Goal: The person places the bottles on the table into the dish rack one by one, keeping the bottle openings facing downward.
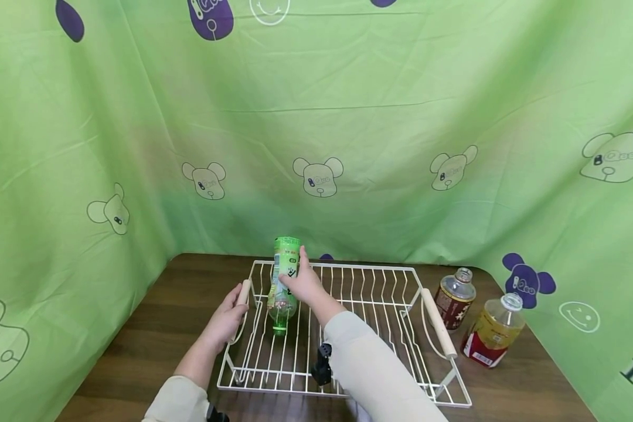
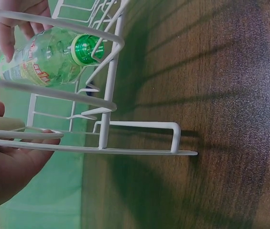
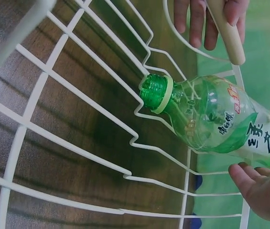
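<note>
A white wire dish rack [image 1: 369,266] with pale wooden side handles stands on the table. My left hand [image 1: 225,319] grips its left handle [image 1: 244,292]; in the right wrist view the thumb lies on one side of that handle [image 3: 230,38] and the fingers on the other. A green plastic tea bottle [image 1: 286,258], uncapped, is upside down in the rack's left part. Its green neck [image 2: 84,49] is down among the wires. My right hand [image 1: 307,284] holds the bottle's body between thumb and fingers.
Right of the rack stand two uncapped bottles, one with a dark red label [image 1: 452,308] and one with a yellow and red label [image 1: 493,334]. A green patterned cloth [image 1: 380,223] hangs behind and beside the brown wooden table [image 1: 137,340].
</note>
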`<control>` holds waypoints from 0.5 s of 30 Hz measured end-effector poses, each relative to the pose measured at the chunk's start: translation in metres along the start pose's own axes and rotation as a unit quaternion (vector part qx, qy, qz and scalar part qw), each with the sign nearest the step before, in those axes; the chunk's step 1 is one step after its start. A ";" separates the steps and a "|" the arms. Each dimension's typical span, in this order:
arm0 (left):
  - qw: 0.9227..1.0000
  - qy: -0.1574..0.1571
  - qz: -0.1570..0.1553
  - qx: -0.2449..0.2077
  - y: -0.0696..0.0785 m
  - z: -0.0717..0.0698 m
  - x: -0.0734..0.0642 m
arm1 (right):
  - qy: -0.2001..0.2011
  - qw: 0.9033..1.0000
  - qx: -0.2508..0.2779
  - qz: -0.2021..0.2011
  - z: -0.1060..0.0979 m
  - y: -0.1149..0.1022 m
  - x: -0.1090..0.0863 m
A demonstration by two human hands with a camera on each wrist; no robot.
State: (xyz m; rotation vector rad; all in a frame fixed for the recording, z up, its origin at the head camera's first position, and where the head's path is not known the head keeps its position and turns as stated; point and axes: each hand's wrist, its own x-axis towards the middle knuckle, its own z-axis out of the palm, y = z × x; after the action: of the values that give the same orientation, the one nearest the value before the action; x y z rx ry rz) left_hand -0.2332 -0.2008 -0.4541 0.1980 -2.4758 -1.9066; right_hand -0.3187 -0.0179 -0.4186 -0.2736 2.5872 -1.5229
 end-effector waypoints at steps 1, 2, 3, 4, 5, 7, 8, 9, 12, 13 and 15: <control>1.000 -0.001 0.000 0.001 0.000 0.000 0.000 | 0.001 1.000 0.001 -0.001 -0.001 0.000 0.000; 1.000 -0.004 0.000 0.000 0.001 0.000 0.000 | 0.002 1.000 0.000 -0.002 -0.002 0.001 -0.001; 1.000 -0.005 0.001 0.000 0.001 0.000 0.000 | 0.004 1.000 -0.001 -0.005 -0.003 0.001 -0.001; 1.000 -0.007 0.000 0.001 0.000 0.000 0.000 | 0.004 1.000 -0.003 -0.009 -0.005 0.002 -0.002; 1.000 -0.009 0.000 0.002 0.000 0.000 0.000 | 0.003 1.000 -0.002 -0.012 -0.006 0.002 -0.003; 1.000 -0.012 -0.002 0.003 0.000 -0.001 0.000 | -0.001 1.000 0.003 -0.017 -0.010 0.003 -0.005; 1.000 -0.014 -0.002 0.001 -0.001 -0.001 0.000 | -0.003 1.000 0.004 -0.021 -0.013 0.004 -0.006; 1.000 -0.015 -0.002 0.000 -0.001 -0.001 0.000 | -0.007 1.000 0.006 -0.023 -0.016 0.004 -0.008; 1.000 -0.017 -0.004 -0.005 -0.001 -0.001 0.000 | -0.018 0.999 0.005 -0.030 -0.026 0.003 -0.013; 1.000 -0.018 -0.003 -0.006 0.000 -0.002 0.000 | -0.019 0.999 0.002 -0.034 -0.031 0.003 -0.014; 1.000 -0.021 -0.004 -0.007 0.001 -0.002 -0.001 | -0.022 0.999 -0.001 -0.036 -0.041 0.002 -0.017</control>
State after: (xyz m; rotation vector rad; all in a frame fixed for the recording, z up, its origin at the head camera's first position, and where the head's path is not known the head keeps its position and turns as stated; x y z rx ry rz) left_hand -0.2321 -0.2024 -0.4530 0.1693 -2.4909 -1.9495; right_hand -0.3101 0.0214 -0.4003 -0.3993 2.5706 -1.5189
